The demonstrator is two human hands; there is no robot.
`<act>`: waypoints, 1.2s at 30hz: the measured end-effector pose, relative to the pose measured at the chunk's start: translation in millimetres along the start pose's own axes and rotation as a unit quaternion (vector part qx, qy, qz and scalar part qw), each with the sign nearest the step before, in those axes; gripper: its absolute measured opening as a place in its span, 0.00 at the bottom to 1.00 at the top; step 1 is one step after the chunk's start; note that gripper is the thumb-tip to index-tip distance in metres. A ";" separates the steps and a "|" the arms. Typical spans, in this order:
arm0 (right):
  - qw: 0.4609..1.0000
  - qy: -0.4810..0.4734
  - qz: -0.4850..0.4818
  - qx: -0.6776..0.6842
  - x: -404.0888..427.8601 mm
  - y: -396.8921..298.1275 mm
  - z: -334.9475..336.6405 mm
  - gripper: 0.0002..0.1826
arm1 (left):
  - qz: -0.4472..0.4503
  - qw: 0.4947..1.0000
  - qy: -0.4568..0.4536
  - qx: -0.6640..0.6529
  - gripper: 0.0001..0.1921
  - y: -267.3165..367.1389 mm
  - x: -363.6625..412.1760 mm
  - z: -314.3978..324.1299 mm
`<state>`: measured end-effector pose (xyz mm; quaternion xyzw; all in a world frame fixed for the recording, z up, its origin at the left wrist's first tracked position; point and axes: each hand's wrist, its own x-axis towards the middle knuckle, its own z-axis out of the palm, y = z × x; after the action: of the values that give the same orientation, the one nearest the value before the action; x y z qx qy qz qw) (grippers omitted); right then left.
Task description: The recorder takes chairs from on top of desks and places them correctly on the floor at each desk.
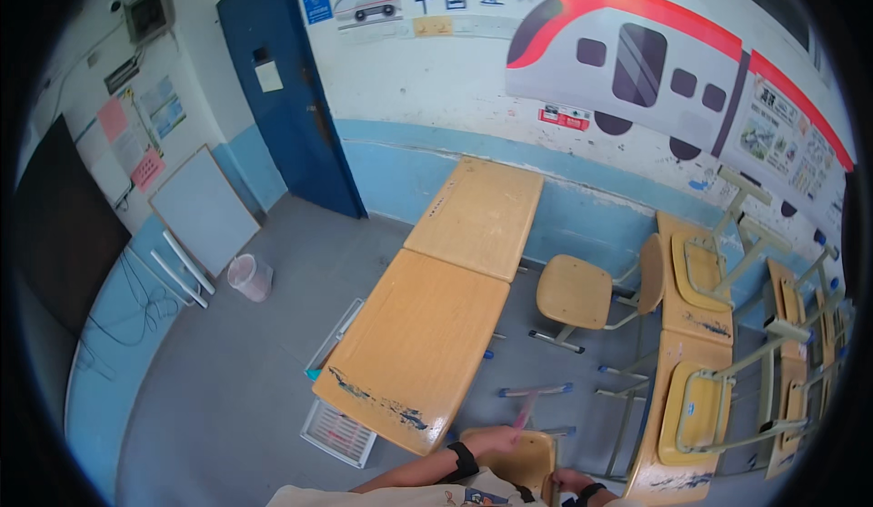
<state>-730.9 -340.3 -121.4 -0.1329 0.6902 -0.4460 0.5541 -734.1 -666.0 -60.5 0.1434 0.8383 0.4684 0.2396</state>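
Observation:
My left hand (494, 439), with a black band at its wrist, holds a narrow pink item (523, 413) that points away from me. What this item is cannot be made out. Below it is a wooden chair (525, 459), close in front of my body. At the chair's right edge, my right hand (571, 481) has its fingers curled against the frame; it also wears a black wristband. Just beyond my left hand stands a wooden desk (423, 343) with dark, worn paint marks along its near edge.
A second desk (484, 214) stands end to end with the first, reaching the wall. Another chair (576, 292) stands upright to the right. Upturned chairs (696, 411) rest on desks (675, 483). Left are a grey basket (339, 432), a bin (251, 278), a whiteboard (204, 210) and a blue door (290, 84).

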 end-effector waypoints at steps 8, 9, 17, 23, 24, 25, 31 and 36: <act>0.976 0.018 -0.158 -0.152 2.5 -47.5 -9.8 0.12 | 0.169 0.964 -0.203 0.027 0.17 88.2 -8.4 -20.6; 0.977 0.021 -0.157 -0.146 -1.1 -67.2 -7.8 0.12 | 0.204 0.957 -0.178 0.103 0.20 101.8 -11.9 -27.4; 0.985 0.142 -0.071 0.071 40.8 -46.0 -41.2 0.06 | 0.286 0.884 -0.101 0.356 0.23 117.1 15.1 -27.2; 0.896 0.170 -0.009 0.410 5.2 -131.2 -39.1 0.06 | 0.250 0.862 -0.030 0.440 0.10 119.5 43.5 -34.0; 0.893 0.179 -0.008 0.413 2.7 -124.0 -44.5 0.06 | 0.237 0.856 -0.053 0.456 0.09 119.3 52.4 -31.5; 0.877 0.232 0.020 0.420 4.7 -114.2 -51.5 0.06 | 0.247 0.856 -0.057 0.451 0.09 118.0 60.2 -29.8; 0.902 0.362 -0.068 0.224 -53.6 -127.9 -41.5 0.11 | 0.290 0.851 0.032 0.437 0.09 110.9 83.5 -51.4; 0.884 0.417 -0.076 -0.198 -78.8 -131.0 17.3 0.16 | 0.159 0.860 0.030 0.484 0.13 107.3 108.3 -69.3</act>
<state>-728.7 -369.3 29.7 -0.0941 0.9193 -0.3548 0.1418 -860.9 -609.5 33.1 0.3588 0.9318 0.0400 0.0375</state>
